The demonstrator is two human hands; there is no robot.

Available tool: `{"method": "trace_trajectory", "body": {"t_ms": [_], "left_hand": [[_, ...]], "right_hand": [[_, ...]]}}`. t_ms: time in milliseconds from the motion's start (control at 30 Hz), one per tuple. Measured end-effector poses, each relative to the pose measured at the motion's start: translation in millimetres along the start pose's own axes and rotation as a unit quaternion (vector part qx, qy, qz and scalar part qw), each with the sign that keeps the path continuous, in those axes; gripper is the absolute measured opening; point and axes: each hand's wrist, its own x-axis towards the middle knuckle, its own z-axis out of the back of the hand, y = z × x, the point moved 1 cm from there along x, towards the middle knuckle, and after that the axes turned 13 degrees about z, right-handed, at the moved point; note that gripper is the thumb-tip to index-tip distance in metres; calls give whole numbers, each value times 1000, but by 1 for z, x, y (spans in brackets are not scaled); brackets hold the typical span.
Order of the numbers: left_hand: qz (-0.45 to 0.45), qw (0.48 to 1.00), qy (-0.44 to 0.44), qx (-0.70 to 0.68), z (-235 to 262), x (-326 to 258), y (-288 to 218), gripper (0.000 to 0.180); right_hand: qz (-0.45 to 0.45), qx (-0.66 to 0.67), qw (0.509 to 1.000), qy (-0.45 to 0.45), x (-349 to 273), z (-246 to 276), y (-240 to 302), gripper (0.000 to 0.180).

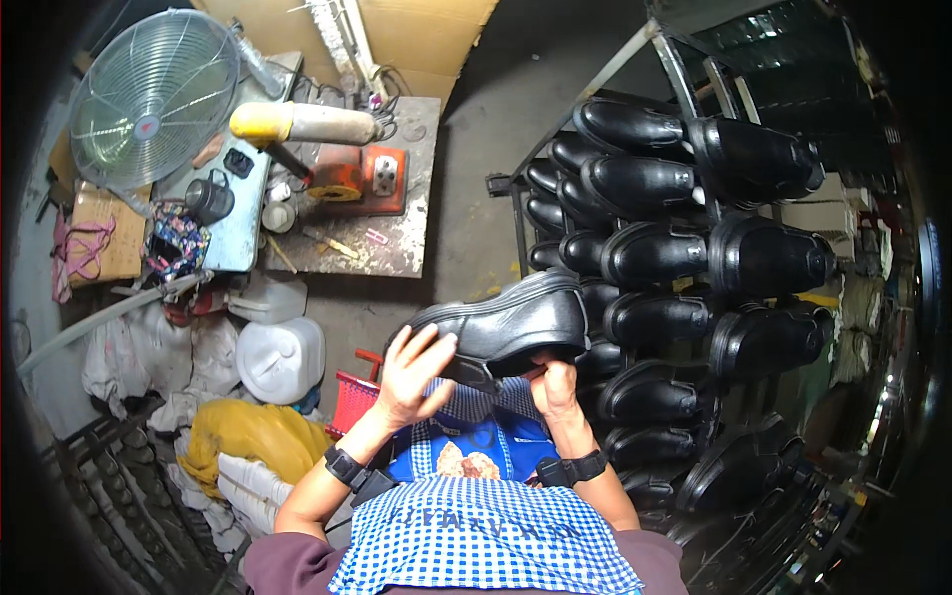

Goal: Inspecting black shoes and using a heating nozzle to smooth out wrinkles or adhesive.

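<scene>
Black shoe [506,327] held up just left of the shoe rack [694,297], left hand [412,372] gripped its toe, right hand [555,382] clutched its heel from below, 2 hands busy.

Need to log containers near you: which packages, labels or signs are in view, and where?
Cardboard sheet: top centre, brown, flat.
Cardboard box: far left below the fan, brown.
White jug: floor, left of the hands, squat.
Fan badge: small, red, at the grille's centre.
</scene>
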Motion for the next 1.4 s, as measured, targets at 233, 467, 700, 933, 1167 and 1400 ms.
{"method": "trace_trajectory", "body": {"t_ms": [233, 467, 700, 933, 1167, 1400], "left_hand": [[294, 900, -227, -226, 25, -26, 39, 31], [371, 836, -190, -357, 45, -30, 56, 29], [318, 864, 52, -386, 67, 15, 42, 68], [293, 871, 111, -378, 85, 77, 41, 72], [192, 810, 73, -549, 78, 200, 18, 66], [127, 824, 55, -550, 30, 352, -60, 52]], "right_hand": [[-11, 69, 997, 22, 8, 4, 0, 22], [-65, 101, 992, 37, 14, -6, 6, 23], [-59, 122, 991, 22, 23, -42, 18, 19], [21, 83, 983, 162, 21, -81, 59, 30], [108, 121, 979, 127, 9, -64, 73, 61], [123, 86, 989, -12, -19, -36, 47, 54]]}}
